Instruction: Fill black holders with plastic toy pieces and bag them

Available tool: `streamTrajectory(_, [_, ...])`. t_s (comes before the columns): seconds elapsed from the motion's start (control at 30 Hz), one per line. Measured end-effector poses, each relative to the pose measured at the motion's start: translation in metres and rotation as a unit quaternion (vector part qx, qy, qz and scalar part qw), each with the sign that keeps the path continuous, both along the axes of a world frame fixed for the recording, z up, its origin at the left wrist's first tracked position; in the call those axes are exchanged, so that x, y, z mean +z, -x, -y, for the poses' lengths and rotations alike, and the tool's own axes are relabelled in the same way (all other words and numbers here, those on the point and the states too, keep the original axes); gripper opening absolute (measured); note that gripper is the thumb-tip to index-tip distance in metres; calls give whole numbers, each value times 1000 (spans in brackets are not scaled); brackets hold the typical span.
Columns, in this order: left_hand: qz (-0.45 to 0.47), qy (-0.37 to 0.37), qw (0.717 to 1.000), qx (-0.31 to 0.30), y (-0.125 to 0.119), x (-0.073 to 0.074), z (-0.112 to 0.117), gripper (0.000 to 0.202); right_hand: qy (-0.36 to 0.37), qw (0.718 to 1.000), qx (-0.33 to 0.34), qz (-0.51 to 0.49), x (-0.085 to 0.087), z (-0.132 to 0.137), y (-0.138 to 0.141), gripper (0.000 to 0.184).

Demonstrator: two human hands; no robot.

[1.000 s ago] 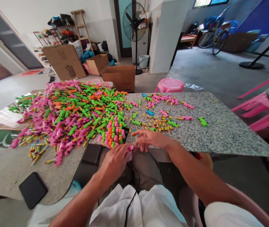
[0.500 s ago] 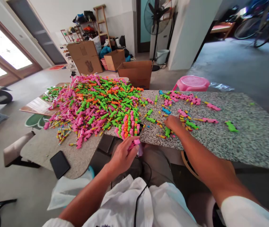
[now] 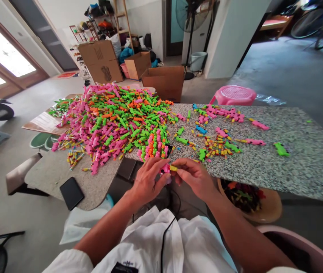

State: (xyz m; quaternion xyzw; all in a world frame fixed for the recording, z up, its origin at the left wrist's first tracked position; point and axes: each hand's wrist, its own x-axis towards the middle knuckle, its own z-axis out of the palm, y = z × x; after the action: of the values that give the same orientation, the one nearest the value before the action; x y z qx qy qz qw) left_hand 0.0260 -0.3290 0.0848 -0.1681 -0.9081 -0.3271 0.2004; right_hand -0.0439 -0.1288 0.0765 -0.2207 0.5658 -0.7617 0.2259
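Pink toy piece (image 3: 165, 169) is pinched between the fingertips of the left hand (image 3: 147, 181), just in front of the near edge of the stone table (image 3: 292, 167) and above the lap. A small yellow stick (image 3: 173, 168) is gripped by the thumb and forefinger of the right hand (image 3: 197, 177) and is held end-on against the pink toy piece, so that the two parts meet in the narrow gap between both hands. Both hands are closed around their parts, with the fingertips nearly touching each other.

On the table, just beyond the hands, a neat bundle of finished toys (image 3: 153, 147) is seen standing upright. Behind it and to the left, a big heap of pink, green and orange toys (image 3: 113, 121) is spread. To the right of the bundle, loose yellow sticks and pieces (image 3: 216, 146) are scattered. A black phone (image 3: 71, 193) is laid on the table's lower left part. Below the table's near edge, right of the hands, a bowl of parts (image 3: 252, 197) is set.
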Motion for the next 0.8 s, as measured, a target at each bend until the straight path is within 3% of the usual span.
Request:
streamTrajectory(0.37, [-26, 78, 997, -2, -1, 10, 2, 42, -71, 996, 9, -62, -12, -15, 3, 27])
streamTrajectory(0.43, [-24, 89, 996, -4, -1, 11, 3, 41, -100, 987, -7, -128, -9, -17, 3, 25])
streamTrajectory(0.6, [-6, 109, 994, -12, -1, 13, 3, 39, -122, 933, -29, -337, 0, -23, 4, 28])
streamTrajectory(0.8, [10, 134, 991, -14, -10, 20, -4, 40, -109, 946, 44, -301, 2, -33, 8, 25])
